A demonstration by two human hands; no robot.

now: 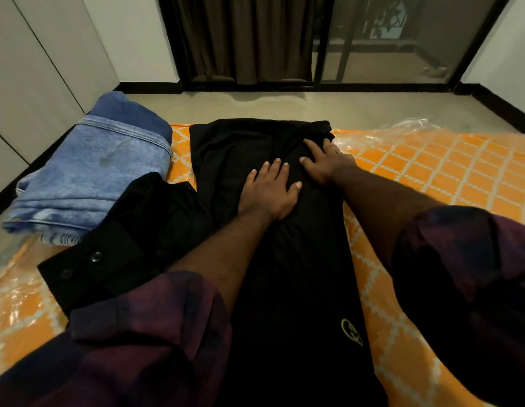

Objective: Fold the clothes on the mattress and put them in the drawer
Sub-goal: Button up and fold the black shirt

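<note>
Your left hand (270, 192) and right hand (326, 163) press flat, side by side, on the black garment (284, 259) beneath them.

- Home bedroom: low orange-patterned mattress (431, 171) in plastic wrap, on a bare floor (284, 107).
- Folded jeans (93, 171) on the mattress, far left.
- White cupboard panels (35, 69) along the left wall.
- Dark curtain (240, 39) and glass sliding door (402, 39) on the far side.

Black garment (284, 259) runs out of frame at the bottom edge; its yellow logo (351, 332) is too small to read. Buttoned black shirt (123, 245) partly covered by the left sleeve (149, 318). Mattress (431, 171) cut off right and bottom. Striped cloth (60, 238) mostly hidden under the folded jeans (88, 177).
</note>
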